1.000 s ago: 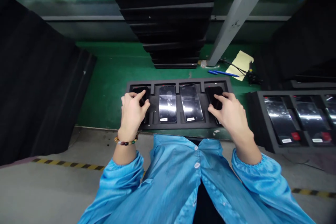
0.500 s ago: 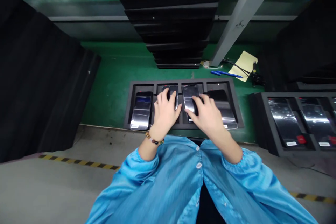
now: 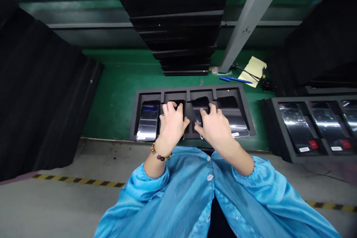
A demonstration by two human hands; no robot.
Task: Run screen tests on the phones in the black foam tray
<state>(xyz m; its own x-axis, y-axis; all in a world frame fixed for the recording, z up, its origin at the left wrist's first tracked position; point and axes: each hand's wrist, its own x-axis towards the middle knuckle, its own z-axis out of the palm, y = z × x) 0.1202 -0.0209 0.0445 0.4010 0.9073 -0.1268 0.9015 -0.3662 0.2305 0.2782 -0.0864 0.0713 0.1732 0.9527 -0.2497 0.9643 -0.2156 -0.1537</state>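
The left hand (image 3: 170, 123) lies over the second phone from the left (image 3: 181, 102), its fingers bent across the dark screen and its thumb at the right side; whether it grips the phone or only rests there, I cannot tell. That phone sits directly beneath the hand, mostly hidden, with its upper end showing beyond the fingers. The right hand (image 3: 216, 126) spreads over the third phone (image 3: 198, 105), thumb near the left edge and bent fingers over the face and right side; here too a firm hold cannot be made out. This phone extends forward and to the left of the palm. Both lie in the black tray (image 3: 175, 91), in neighbouring compartments. The leftmost phone (image 3: 147, 119) is just left of the left hand, while the rightmost phone (image 3: 232, 111) lies just right of the right hand, slanted in its compartment. The tray rests on the green table (image 3: 111, 108)
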